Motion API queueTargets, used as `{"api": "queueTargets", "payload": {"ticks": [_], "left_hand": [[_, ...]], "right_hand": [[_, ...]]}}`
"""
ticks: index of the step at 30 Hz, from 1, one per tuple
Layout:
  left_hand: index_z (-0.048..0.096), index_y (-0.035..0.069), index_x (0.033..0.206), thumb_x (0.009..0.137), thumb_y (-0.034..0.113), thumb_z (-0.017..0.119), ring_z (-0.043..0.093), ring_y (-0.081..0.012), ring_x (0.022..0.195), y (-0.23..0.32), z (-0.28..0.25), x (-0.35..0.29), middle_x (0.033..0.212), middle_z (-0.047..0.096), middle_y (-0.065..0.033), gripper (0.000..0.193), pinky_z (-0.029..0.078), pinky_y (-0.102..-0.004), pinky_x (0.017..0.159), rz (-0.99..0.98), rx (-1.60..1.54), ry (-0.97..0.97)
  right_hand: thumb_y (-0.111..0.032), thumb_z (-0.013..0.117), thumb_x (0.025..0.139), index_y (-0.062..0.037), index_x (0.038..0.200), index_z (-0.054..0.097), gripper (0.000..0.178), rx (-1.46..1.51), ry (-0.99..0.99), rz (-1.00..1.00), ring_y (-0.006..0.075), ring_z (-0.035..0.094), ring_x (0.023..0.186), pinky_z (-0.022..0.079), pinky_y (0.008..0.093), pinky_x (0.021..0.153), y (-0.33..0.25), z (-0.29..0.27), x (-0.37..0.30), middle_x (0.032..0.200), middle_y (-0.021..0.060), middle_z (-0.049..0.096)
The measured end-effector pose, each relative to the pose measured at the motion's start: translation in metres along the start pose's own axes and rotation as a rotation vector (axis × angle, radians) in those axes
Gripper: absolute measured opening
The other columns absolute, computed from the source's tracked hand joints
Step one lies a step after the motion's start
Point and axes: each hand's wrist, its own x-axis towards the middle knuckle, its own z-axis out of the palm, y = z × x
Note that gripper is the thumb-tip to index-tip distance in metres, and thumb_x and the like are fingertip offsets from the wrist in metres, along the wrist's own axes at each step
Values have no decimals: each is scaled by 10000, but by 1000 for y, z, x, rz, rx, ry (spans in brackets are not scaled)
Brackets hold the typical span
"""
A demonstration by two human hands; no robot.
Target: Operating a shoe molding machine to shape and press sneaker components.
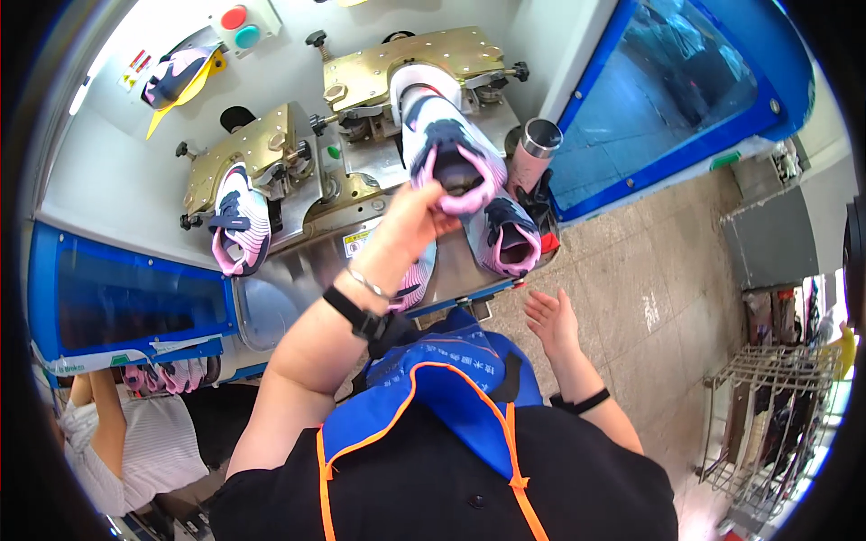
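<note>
My left hand (419,216) is closed round the pink heel collar of a white, navy and pink sneaker (448,126). The sneaker's toe points away from me, into the white U-shaped recess of a brass-coloured press plate (361,77); whether it touches the plate I cannot tell. Free of any object, my right hand (553,320) hangs above the floor with its fingers apart. A similar sneaker (507,236) stands at the machine's front edge, right of the held one. Another sneaker (415,287) is partly hidden behind my left forearm. A further sneaker (240,221) sits at the left press plate (236,162).
A pink metal tumbler (530,160) stands right of the held sneaker. Blue-framed clear panels (658,108) flank the machine. Red and green buttons (239,27) are on its back wall. A wire rack (767,406) stands at right; another person's arm (108,424) shows at lower left.
</note>
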Motion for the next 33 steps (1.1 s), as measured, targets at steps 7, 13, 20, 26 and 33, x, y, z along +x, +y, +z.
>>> {"api": "queueTargets", "payload": {"ticks": [7, 13, 20, 26, 33], "left_hand": [[295, 51, 1463, 767, -38, 746, 493, -195, 1284, -42, -24, -71, 1379, 504, -88, 834, 411, -374, 1080, 230, 492, -403], [233, 33, 1511, 722, 57, 804, 384, -205, 1371, -13, -7, -97, 1433, 448, -107, 975, 309, -390, 1142, 141, 473, -559], [633, 20, 855, 920, 79, 655, 501, -80, 512, 17, 45, -64, 575, 549, -6, 90, 399, -273, 478, 626, 713, 8], [610, 33, 844, 963, 119, 631, 425, 6, 613, 12, 33, -54, 679, 519, 86, 148, 342, -187, 531, 533, 362, 177], [503, 18, 1323, 982, 125, 568, 607, -164, 1125, 17, -2, -39, 1200, 632, -78, 364, 520, -327, 909, -48, -324, -123]], "right_hand": [[-352, 467, 1025, 5, 1357, 514, 490, -440, -267, -907, 174, 574, 1148, 450, 302, 974, -94, 123, -55, 1272, 124, 606], [-75, 728, 863, -4, 1099, 685, 250, -605, -516, -716, 104, 601, 955, 474, 250, 840, -135, 173, -70, 1048, 40, 681], [-54, 737, 817, -54, 906, 714, 92, -1138, -207, -1503, 136, 606, 669, 452, 289, 601, -118, 202, -48, 715, 73, 600], [-223, 672, 926, -2, 896, 671, 222, -1001, -313, -1012, 94, 504, 553, 416, 277, 536, -135, 200, -22, 652, 68, 607], [-218, 656, 930, 31, 926, 678, 251, -879, -91, -1087, 72, 475, 580, 381, 264, 541, -133, 209, 15, 614, 33, 563]]}}
